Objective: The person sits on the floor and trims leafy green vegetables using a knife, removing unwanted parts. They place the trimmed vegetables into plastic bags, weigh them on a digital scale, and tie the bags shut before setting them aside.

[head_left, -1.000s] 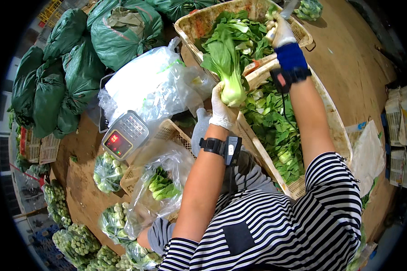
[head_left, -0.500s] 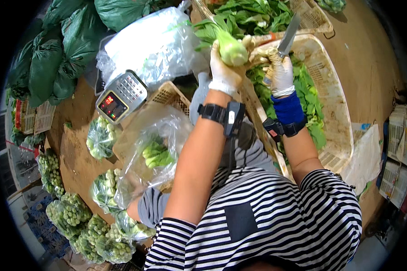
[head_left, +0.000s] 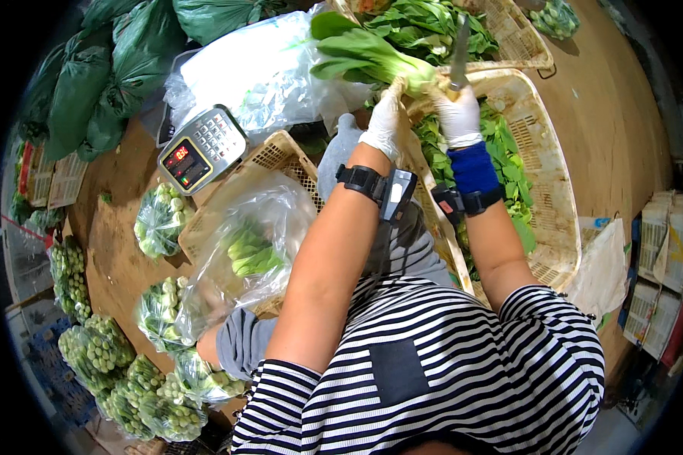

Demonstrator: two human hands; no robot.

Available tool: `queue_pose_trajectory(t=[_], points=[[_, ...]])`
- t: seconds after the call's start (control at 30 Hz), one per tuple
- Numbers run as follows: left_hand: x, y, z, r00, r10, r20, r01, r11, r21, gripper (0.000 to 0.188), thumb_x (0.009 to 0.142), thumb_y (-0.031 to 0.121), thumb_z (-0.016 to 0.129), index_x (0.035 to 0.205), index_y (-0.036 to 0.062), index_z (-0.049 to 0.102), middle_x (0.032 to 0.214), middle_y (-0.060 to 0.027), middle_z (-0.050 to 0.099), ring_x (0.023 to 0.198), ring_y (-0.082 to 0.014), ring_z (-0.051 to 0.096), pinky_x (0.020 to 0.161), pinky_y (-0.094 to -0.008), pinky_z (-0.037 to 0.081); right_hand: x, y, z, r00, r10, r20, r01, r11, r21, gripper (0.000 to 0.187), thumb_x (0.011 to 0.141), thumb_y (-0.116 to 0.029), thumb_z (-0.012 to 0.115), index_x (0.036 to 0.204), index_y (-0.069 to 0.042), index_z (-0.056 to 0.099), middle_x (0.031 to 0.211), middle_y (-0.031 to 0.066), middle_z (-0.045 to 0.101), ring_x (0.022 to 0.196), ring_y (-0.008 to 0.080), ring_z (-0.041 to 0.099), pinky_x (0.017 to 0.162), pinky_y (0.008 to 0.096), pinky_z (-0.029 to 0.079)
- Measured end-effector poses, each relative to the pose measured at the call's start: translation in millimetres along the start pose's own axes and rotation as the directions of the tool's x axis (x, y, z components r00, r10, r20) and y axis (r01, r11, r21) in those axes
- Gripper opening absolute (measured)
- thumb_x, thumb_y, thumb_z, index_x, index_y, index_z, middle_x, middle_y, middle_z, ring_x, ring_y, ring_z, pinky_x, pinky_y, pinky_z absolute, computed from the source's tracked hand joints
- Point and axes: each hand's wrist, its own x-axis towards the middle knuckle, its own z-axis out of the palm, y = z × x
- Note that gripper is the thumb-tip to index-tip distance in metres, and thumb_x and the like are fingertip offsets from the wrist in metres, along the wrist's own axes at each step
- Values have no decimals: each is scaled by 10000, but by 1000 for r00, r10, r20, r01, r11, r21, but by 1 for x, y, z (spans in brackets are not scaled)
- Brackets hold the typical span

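My left hand [head_left: 385, 125], in a white glove, grips a bok choy [head_left: 383, 62] close to its pale base. Its green leaves spread toward the upper left. A knife [head_left: 460, 51] is in my right hand [head_left: 459, 121], also gloved, with the blade pointing up and away from me. The fingers of this hand lie against or just beside the root end; how exactly they touch it is hidden. Below both hands is a pale plastic crate [head_left: 550, 163] with loose leaves [head_left: 508, 163] in it. Another crate [head_left: 520, 38] heaped with bok choy [head_left: 425, 26] stands beyond.
To the left, an open clear bag [head_left: 281, 220] with bok choy [head_left: 252, 250] inside lies in a smaller crate [head_left: 300, 163]. A digital scale [head_left: 203, 148], white plastic bags [head_left: 258, 72] and green sacks [head_left: 91, 98] stand farther off. Several filled vegetable bags [head_left: 159, 220] line the left floor.
The bok choy has turned from its root end facing me to lying sideways, leaves to the left. My right hand has come in to its base, and the knife blade now stands more upright.
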Motion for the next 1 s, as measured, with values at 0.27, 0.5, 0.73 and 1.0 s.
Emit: queue_pose_trajectory(t=[0.27,0.5,0.73,1.0], points=[[-49,42,0,955,296,-12,-285,908,-306,480,813,289,631,1212,79,469,1194,-98,520,1124,-251,491,937,-423,402,37,83,-11,963,231,-140,-259,939,-228,438,813,-375,588,999,15,512,936,192,598,845,311,594,746,401,466],[-176,104,-65,942,324,-88,-323,803,-501,500,818,412,492,1138,31,536,1103,-160,579,1047,-317,548,825,-385,470,74,87,49,973,226,56,-72,523,-849,379,735,-278,644,1015,-26,605,1013,211,619,959,331,602,818,410,490],[-287,73,-74,879,361,-311,-403,912,-80,268,880,294,527,1029,72,549,939,-62,618,810,-189,609,702,-315,483,71,60,37,969,133,209,146,373,-916,571,727,-437,656,1145,-58,565,1136,202,574,1084,322,537,919,414,426],[-330,31,-87,954,71,-293,146,739,657,390,827,363,620,1062,55,576,830,-29,606,739,-82,561,647,-218,458,-184,-161,30,42,-314,949,893,438,106,991,522,-405,794,1371,-170,339,1351,87,414,1253,279,383,1032,480,252]])
